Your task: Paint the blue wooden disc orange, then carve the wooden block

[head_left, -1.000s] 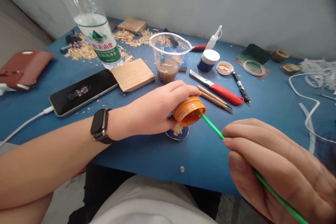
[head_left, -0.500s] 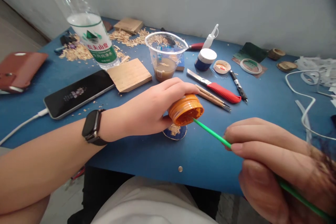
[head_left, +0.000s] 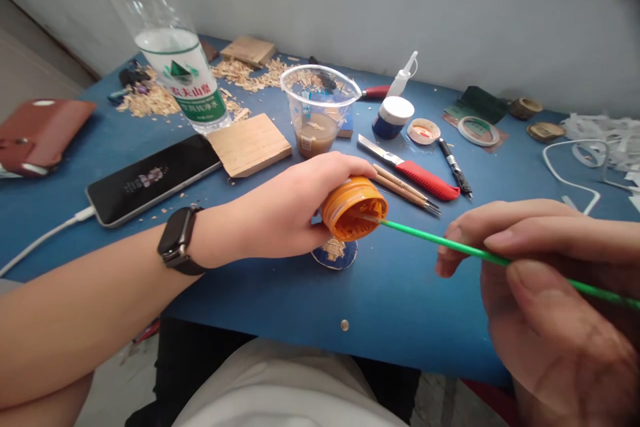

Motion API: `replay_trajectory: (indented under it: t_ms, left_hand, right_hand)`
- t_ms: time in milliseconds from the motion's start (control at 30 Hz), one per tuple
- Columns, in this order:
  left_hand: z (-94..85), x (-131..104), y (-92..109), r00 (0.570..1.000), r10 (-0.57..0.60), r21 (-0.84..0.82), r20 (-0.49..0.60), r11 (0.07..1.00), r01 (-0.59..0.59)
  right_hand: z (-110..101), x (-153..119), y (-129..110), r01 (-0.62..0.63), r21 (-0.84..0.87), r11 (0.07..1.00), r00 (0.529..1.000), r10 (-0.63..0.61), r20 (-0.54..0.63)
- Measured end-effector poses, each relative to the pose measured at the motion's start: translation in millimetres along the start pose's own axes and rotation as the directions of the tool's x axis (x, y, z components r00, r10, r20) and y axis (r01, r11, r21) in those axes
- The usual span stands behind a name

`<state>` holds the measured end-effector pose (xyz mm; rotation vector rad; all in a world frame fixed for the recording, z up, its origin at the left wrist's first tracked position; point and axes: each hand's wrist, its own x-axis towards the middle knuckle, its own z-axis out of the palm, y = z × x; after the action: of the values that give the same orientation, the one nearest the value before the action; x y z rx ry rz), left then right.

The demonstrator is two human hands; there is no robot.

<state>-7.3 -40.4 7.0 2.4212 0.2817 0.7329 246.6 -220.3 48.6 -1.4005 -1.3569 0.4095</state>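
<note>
My left hand (head_left: 285, 210) is wrapped round an orange paint jar (head_left: 356, 208), tilted with its mouth toward the right. Between the thumb and fingers of my right hand (head_left: 540, 280) is a thin green brush (head_left: 450, 245), whose tip reaches inside the jar's mouth. Orange paint coats the jar's inner wall. Partly hidden under the jar, a round blue piece with a pale raised figure (head_left: 336, 255) lies on the table.
On the blue table (head_left: 280, 300) are a bottle (head_left: 193, 80), a phone (head_left: 155, 180), a wood block (head_left: 250, 145), a cup of murky water (head_left: 317, 130), a red-handled knife (head_left: 425, 179), carving tools (head_left: 407, 192), a white-lidded jar (head_left: 393, 117) and a pen (head_left: 454, 167).
My right hand has shifted right and rolled, so the green brush lies flatter, its tip still in the jar. The jar's mouth now faces the camera slightly more.
</note>
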Motion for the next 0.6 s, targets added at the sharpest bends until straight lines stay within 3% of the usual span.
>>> replay_trajectory:
  t_ms: [167,333,467,600]
  left_hand:
    - [-0.4,5,9,0.988,-0.151,-0.088,0.022,0.984,0.152]
    - [-2.4,6,11,0.977,-0.209,-0.172,0.043,0.962,0.213]
    - [-4.2,7,13,0.963,-0.262,-0.177,0.061,0.947,0.269]
    - [-4.8,8,14,0.969,-0.245,-0.103,0.014,0.964,0.245]
  right_hand:
    - [20,-2,-18,-0.124,0.005,0.992,0.985,0.123,-0.120]
    - [24,9,-21,-0.119,0.057,0.991,0.976,0.127,-0.177]
    - [25,23,-24,0.051,0.068,0.996,0.990,-0.041,-0.138]
    - [29,38,-29,0.160,0.014,0.987,0.982,-0.158,-0.105]
